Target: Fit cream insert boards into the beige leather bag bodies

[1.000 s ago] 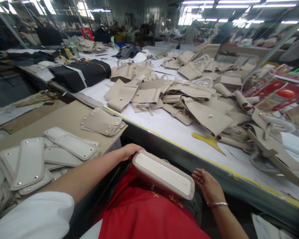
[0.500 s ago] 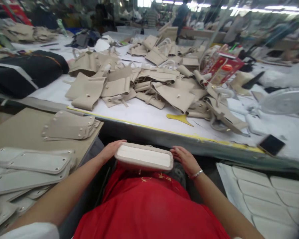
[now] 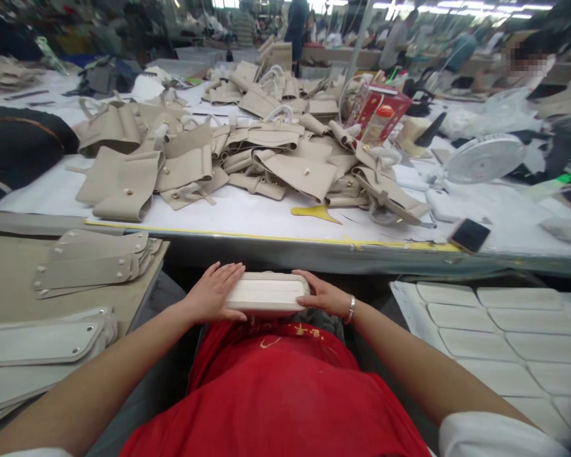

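Observation:
A cream box-shaped piece (image 3: 266,293) with a beige rim rests low against the red apron (image 3: 285,387), between my two hands. My left hand (image 3: 216,293) grips its left end, fingers over the top and thumb at the lower front. On the right end, my right hand (image 3: 321,293) holds with the thumb in front and the fingers behind the upper edge. Beige bag pieces (image 3: 276,155) lie heaped on the white table (image 3: 247,219) ahead.
Left: stacked beige straps (image 3: 90,260) and white straps (image 3: 38,343) with studs. Right: rows of cream panels (image 3: 514,324). On the table: a yellow piece (image 3: 316,213), phone (image 3: 469,235), fan (image 3: 485,158), red box (image 3: 378,111) and black roll (image 3: 23,149). People are beyond.
The view has turned to the right. My left hand has come further over the piece's left end, and my right hand has closed on its right end.

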`<state>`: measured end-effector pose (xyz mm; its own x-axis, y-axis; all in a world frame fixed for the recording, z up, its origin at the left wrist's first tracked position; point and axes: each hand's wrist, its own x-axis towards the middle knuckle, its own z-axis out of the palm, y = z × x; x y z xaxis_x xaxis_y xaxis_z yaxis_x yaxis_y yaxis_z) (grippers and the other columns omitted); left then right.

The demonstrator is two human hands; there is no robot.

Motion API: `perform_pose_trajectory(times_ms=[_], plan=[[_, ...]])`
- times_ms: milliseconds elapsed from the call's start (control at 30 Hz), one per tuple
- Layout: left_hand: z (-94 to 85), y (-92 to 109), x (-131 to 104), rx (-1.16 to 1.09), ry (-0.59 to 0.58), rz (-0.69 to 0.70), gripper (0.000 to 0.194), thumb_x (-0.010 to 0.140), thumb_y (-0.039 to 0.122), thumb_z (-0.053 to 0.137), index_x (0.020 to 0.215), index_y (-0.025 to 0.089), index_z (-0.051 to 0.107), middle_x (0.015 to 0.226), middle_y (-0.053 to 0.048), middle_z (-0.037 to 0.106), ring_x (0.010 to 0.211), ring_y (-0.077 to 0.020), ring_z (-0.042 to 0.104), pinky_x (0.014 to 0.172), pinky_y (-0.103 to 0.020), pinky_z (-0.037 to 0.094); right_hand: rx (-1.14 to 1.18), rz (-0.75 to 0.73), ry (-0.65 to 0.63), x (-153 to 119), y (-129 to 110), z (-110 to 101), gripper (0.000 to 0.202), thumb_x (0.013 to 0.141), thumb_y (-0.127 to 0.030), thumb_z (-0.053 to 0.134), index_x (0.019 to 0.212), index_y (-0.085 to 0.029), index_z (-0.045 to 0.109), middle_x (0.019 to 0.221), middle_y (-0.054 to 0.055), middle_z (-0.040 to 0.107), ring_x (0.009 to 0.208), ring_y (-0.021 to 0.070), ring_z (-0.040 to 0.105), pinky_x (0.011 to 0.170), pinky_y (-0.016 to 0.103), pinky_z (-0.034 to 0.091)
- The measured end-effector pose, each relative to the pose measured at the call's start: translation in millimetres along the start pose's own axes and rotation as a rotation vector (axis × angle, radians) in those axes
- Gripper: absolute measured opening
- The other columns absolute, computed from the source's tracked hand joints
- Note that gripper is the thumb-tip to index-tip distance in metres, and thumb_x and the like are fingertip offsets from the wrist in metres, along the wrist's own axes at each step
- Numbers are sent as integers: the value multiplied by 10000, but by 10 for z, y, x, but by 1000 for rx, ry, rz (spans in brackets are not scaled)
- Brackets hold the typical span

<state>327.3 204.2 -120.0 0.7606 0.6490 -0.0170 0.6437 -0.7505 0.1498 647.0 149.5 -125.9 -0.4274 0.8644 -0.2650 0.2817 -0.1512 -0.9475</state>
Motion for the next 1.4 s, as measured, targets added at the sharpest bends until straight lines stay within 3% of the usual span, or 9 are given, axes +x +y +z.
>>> perform_pose_trajectory(times_ms=[200,367,500,667,800,1000,1100,1200,1400], plan=[[-69,59,136,-427,71,-27,916,686,745,452,1373,154,316,1412,-116,334,1309,-268,269,1105,-402,103,93,-17,-2,-17,-12,36,854,696,-503,649,1367,-156,253,1368,109,373,1209,231,405,1058,378,279],[-321,-217,197,-1506,429,-376,823,784,746,148,1322,168,381,1346,-146,422,1196,-276,444,996,-448,337,155,59,34,3,-54,14,586,828,-565,436,1296,-212,425,1373,51,415,1273,223,354,1096,386,227],[-361,-495,-52,-1796,585,-578,550,851,569,383,1215,173,496,1253,-128,521,1146,-243,493,965,-409,370,59,80,102,30,-96,41,575,828,-573,411,1275,-217,468,1368,37,425,1280,225,351,1090,363,262],[51,-355,-326,-1794,355,-651,479,712,360,679,1117,121,591,1189,-137,574,1112,-256,512,983,-369,337,-87,96,177,46,-183,80,607,796,-587,431,1251,-189,493,1309,63,490,1226,237,425,1069,359,301],[250,-235,-331,-1726,379,-576,571,754,418,614,1222,107,513,1204,-135,564,1105,-249,518,984,-361,347,-147,56,264,100,-160,150,571,799,-572,431,1207,-187,536,1260,68,536,1182,240,470,1046,363,332],[90,-288,-368,-1277,321,-603,609,775,523,519,1224,110,514,1229,-128,545,1137,-262,491,1013,-393,326,-437,-89,386,149,-99,233,558,849,-542,312,1189,-158,531,1226,118,545,1139,241,504,1017,408,363],[-42,-275,-409,-1051,235,-480,716,654,523,660,1242,145,503,1338,-115,442,1239,-268,379,1080,-377,221,-770,-251,228,126,-170,215,730,739,-593,501,1290,-118,432,1307,169,456,1203,288,427,1029,456,332],[-152,-251,-356,-583,40,-235,961,516,500,765,1324,140,390,1419,-139,307,1303,-286,261,1098,-379,172,-998,-294,90,126,-291,201,976,561,-571,695,1335,-79,361,1316,210,420,1199,327,408,1020,458,334],[-247,-271,-121,-199,-136,-121,910,505,482,759,1258,99,418,1196,-172,485,1093,-312,460,976,-381,345,-1016,-125,-42,245,-437,157,1024,485,-560,737,1306,-68,371,1185,194,492,1063,318,494,954,417,392]])
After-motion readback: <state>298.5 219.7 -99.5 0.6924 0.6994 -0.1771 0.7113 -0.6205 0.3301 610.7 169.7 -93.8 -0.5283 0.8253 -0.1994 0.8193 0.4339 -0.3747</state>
